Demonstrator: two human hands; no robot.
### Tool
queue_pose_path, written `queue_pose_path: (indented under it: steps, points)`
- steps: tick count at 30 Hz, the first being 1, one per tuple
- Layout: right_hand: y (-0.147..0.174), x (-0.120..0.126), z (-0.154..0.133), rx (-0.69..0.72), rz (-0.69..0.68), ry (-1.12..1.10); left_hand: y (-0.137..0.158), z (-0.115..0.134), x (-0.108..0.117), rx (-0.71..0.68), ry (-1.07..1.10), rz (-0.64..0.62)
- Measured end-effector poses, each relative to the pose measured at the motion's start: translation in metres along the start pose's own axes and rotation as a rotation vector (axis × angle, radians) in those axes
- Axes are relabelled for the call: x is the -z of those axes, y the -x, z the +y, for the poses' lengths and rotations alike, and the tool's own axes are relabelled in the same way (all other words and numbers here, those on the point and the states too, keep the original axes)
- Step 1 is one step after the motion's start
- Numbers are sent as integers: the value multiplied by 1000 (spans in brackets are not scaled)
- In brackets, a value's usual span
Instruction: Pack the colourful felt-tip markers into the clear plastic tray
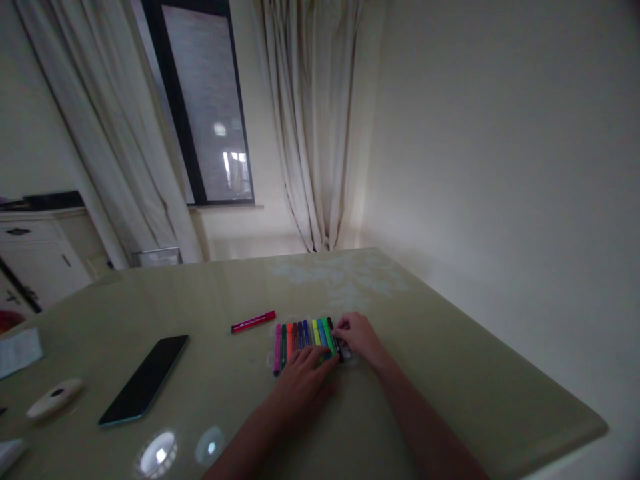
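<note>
A row of coloured markers (301, 333) lies side by side in a clear plastic tray (271, 353) on the table. My left hand (304, 371) rests across their near ends, its fingers stretched out and hiding part of the row. At the right end of the row is a black marker (341, 353). My right hand (358, 335) has its thumb and fingertips pinched together at this black marker. Apart from the row, to its left, lies a single red marker (253, 322).
A dark phone (145, 380) lies on the table (215, 293) at left, beside a white oval object (55, 398). Near the front edge are a round clear lidlike thing (157, 455) and a smaller disc (209, 445). A wall (500, 200) runs along the right side.
</note>
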State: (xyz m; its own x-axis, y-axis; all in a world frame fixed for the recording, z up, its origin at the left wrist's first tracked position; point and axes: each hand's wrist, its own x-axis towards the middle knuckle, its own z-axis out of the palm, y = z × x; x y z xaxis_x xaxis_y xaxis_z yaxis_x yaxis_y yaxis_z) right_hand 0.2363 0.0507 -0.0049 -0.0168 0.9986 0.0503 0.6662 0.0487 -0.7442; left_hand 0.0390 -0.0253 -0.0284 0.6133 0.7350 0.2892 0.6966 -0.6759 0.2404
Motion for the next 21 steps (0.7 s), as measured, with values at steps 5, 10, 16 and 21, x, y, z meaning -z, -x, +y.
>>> queue_pose_path:
  steps: [5, 10, 16, 21]
  points:
    - [-2, -1, 3, 22, 54, 88, -3, 1, 0, -6, 32, 22]
    - [-2, -1, 4, 17, -13, -49, -2, -40, 20, 220, 71, 234]
    - [-2, -2, 3, 56, 19, -10, 21, -99, 38, 743, -330, 237]
    - [0, 0, 1, 78, 37, 42, 27, -106, 40, 796, -316, 190]
